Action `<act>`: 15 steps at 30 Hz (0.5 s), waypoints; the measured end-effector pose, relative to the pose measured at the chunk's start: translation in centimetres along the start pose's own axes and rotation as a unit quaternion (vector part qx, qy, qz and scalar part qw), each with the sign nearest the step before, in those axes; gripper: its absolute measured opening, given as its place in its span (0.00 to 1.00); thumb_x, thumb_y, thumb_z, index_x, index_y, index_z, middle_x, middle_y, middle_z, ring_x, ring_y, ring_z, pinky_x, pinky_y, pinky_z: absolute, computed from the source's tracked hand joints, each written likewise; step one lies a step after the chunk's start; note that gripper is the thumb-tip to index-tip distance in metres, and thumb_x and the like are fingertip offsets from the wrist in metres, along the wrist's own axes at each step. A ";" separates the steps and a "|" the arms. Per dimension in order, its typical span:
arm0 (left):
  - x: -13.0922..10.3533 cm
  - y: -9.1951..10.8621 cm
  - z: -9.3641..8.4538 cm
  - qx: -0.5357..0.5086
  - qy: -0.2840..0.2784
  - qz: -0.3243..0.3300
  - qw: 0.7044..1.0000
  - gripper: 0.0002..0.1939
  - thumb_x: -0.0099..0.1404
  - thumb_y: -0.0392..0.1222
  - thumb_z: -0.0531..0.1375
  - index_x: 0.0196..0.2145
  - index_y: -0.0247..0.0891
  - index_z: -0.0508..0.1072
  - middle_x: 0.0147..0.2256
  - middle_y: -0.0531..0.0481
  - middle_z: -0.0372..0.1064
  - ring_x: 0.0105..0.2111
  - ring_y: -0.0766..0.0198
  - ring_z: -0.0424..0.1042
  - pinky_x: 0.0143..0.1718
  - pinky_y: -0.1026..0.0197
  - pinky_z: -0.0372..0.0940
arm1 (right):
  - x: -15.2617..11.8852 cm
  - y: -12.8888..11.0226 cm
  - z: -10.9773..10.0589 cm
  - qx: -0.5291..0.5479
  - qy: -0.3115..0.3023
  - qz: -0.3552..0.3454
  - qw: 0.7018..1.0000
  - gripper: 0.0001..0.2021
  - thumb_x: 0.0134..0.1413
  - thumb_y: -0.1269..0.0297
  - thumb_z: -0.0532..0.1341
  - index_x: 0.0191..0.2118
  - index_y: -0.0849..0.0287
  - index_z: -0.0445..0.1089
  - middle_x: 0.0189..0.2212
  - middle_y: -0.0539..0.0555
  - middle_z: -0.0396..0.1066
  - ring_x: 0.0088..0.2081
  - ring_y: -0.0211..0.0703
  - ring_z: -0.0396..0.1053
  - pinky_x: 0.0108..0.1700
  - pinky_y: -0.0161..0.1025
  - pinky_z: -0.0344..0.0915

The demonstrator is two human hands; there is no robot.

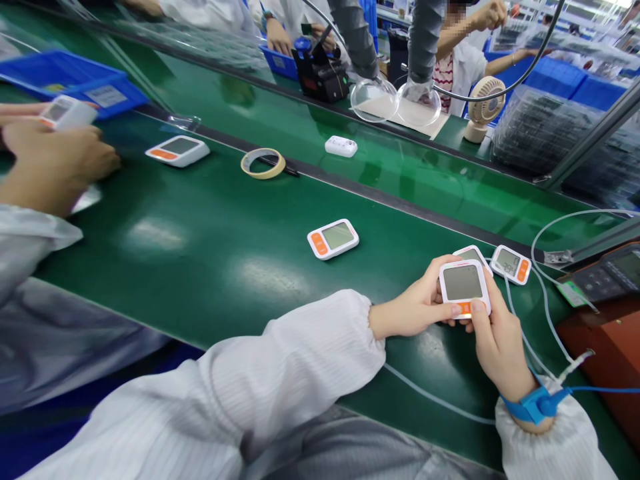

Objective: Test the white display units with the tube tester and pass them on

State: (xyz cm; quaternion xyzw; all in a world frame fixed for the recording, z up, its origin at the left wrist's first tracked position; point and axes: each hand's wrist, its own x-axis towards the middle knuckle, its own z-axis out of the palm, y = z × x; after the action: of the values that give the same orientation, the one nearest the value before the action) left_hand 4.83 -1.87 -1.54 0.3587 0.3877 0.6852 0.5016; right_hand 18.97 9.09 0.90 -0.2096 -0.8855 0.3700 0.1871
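Between my two hands is a white blood pressure monitor point(463, 283) with a grey screen and orange buttons, its screen facing up. My left hand point(425, 300) grips its left side, thumb on the orange strip. My right hand point(495, 327), with a blue strap at the wrist, grips the right side, thumb near the same buttons. Just behind lies a second monitor point(471, 254), partly hidden by the held one. Beside it, another monitor point(511, 265) shows digits and has a tube near it. Farther left, a similar monitor point(333, 239) rests alone on the green table.
Clear tubes run to an orange-brown instrument point(605, 340) at the right. A tape roll point(263, 163) and another monitor point(178, 151) lie to the left, near a co-worker's hands point(55, 160). A small white device point(341, 146) sits on the belt. Fume hoses point(420, 60) hang beyond.
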 end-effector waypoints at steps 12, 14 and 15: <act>0.0 -0.2 0.0 -0.002 0.000 -0.002 1.000 0.39 0.63 0.43 0.67 0.62 0.48 0.47 0.42 0.50 0.67 0.33 0.65 0.73 0.33 0.62 0.67 | 0.0 0.0 -0.1 -0.017 -0.006 -0.003 1.000 0.29 0.71 0.56 0.47 0.71 0.62 0.49 0.26 0.51 0.75 0.25 0.45 0.74 0.29 0.37 0.69; 0.0 -0.2 0.0 -0.003 -0.001 -0.003 1.000 0.39 0.63 0.43 0.67 0.62 0.48 0.46 0.41 0.50 0.67 0.33 0.65 0.72 0.32 0.62 0.67 | -0.1 0.0 -0.1 -0.017 -0.006 -0.003 1.000 0.29 0.71 0.56 0.47 0.71 0.62 0.49 0.26 0.51 0.75 0.25 0.45 0.74 0.29 0.37 0.69; 0.0 -0.2 -0.1 -0.003 -0.002 -0.004 1.000 0.39 0.63 0.43 0.67 0.62 0.48 0.46 0.41 0.50 0.67 0.33 0.65 0.73 0.33 0.62 0.67 | -0.1 0.0 -0.1 -0.016 -0.006 -0.003 1.000 0.29 0.71 0.56 0.47 0.71 0.62 0.49 0.27 0.51 0.75 0.25 0.45 0.74 0.29 0.37 0.69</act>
State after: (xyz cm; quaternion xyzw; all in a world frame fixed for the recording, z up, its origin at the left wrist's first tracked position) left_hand 4.87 -1.88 -1.76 0.3570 0.3865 0.6838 0.5056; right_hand 19.09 9.13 0.96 -0.2082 -0.8930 0.3564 0.1793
